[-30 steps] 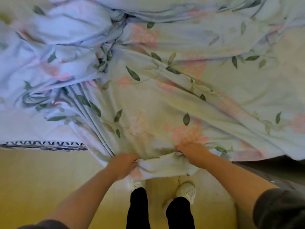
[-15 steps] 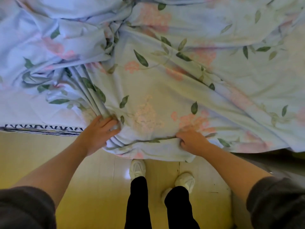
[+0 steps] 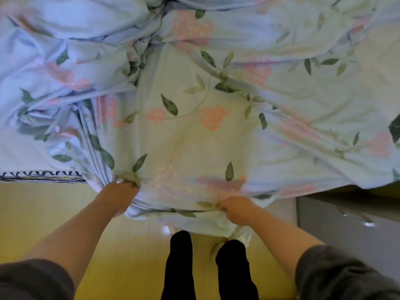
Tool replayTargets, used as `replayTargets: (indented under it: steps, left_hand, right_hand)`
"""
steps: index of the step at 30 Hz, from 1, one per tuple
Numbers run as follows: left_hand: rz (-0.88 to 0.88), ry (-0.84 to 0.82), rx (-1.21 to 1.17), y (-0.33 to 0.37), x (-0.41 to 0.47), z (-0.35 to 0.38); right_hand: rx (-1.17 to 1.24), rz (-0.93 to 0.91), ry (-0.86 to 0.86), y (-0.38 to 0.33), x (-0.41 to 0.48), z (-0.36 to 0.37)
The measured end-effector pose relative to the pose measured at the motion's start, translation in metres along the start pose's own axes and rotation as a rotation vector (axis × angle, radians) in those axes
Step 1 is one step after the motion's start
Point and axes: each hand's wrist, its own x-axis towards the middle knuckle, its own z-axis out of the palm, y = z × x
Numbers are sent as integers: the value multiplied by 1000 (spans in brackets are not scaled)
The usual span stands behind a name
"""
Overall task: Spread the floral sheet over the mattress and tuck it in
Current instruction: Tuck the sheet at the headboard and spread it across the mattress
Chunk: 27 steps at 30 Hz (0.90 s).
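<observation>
The floral sheet [image 3: 194, 131], pale blue with pink blossoms and green leaves, lies rumpled across the mattress and fills the upper part of the view. Its near edge hangs over the bed's side toward my legs. My left hand [image 3: 121, 191] is clenched on a bunch of pleated folds at that edge. My right hand [image 3: 236, 210] pinches the hem a little lower and to the right. The cloth between the two hands is stretched fairly flat. A strip of the mattress [image 3: 41, 176] with a dark zigzag trim shows at the left, uncovered.
A yellow-lit floor [image 3: 54, 213] lies below the bed edge, with my black-trousered legs [image 3: 179, 263] standing close to it. A grey surface [image 3: 346, 224] sits at the right beside the bed. Thick folds of sheet pile up at the upper left.
My left hand has gone from the hem up onto the pleated folds and closed on them. The sheet's near edge has come down toward my legs and now covers my shoes.
</observation>
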Motion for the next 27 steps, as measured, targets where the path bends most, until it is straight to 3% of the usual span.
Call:
replayTargets:
  steps: [3,7,12,18,22,27]
  left_hand:
    - [-52,10,-121,23,18,-54]
    - [34,79,-159,99,49,-126]
    - [198,79,-194,209,80,-224]
    - [327,353,-137,331,154,-355]
    - [357,519,-83,409,209,-436]
    - [361,505,52,463,264,-504]
  right_hand:
    - [124,73,80,37,-7,-40]
    - [220,238,299,126,-38,-89]
    - [330,509,497,258,-87,-97]
    - [578,926,728,416,-152,-75]
    - [923,842,642,469,-158,-54]
    - [927,743,586,496,-148,-40]
